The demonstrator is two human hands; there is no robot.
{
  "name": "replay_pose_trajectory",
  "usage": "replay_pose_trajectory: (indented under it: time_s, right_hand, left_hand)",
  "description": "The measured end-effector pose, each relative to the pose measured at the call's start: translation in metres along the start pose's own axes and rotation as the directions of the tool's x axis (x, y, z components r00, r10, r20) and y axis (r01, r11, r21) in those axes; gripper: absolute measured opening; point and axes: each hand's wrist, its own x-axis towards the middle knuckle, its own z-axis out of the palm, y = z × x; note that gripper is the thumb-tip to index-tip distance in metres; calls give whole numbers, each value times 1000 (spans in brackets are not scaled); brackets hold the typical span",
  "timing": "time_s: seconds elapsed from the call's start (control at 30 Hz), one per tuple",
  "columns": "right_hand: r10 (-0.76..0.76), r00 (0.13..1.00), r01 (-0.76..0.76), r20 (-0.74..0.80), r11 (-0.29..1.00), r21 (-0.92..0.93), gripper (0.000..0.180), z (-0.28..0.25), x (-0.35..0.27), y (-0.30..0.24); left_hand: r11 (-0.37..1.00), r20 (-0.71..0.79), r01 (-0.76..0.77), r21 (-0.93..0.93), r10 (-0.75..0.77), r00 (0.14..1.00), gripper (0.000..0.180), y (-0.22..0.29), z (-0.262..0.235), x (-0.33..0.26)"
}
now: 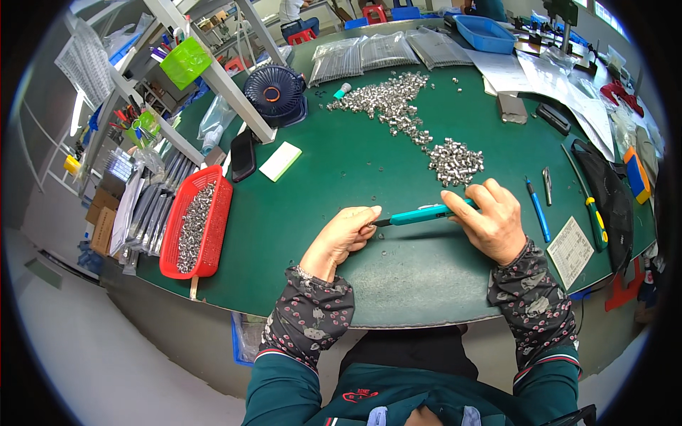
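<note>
Pale grey floor [106, 348], green-topped workbench [320, 174], red stools [302, 37], bright window [608, 19].

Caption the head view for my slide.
Right hand holds a teal tool up to the left hand over a green table bearing metal parts.

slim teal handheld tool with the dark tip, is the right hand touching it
Touching: the head view shows the right hand gripping the rear end of the slim teal handheld tool between thumb and fingers.
</note>
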Motion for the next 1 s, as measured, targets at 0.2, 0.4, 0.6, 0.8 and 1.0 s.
replay_pose_trajectory:
  time_s: [0.2, 0.4, 0.6, 0.8, 1.0]
  right_hand:
    - [240, 965, -258, 102, 935, 245, 38, -1, -4, -4]
    - [315, 912, -397, 264, 838, 373, 28, 4, -9, -6]
    - [348, 858, -502, 377, 722, 476, 25, 9, -11, -8]
    - [347, 833, -547, 431, 626, 555, 26, 18, -17, -6]
    - [363, 791, -591, 493, 663, 460, 27, 11, -12, -9]
  left_hand:
    - [942, -46, -220, -253, 215, 975, 21, -7, -4, 5]
    - [832, -18, -338, -441, 368, 930, 9, -7, -4, 6]
    - [807, -9, -378, -454, 420, 907, 7, -5, -3, 8]
    - [821, -14, -411, -397, 442, 897, 7, -7, 0, 9]
    - [839, -54, -427, -339, 435, 899, 7, -9, 0, 8]
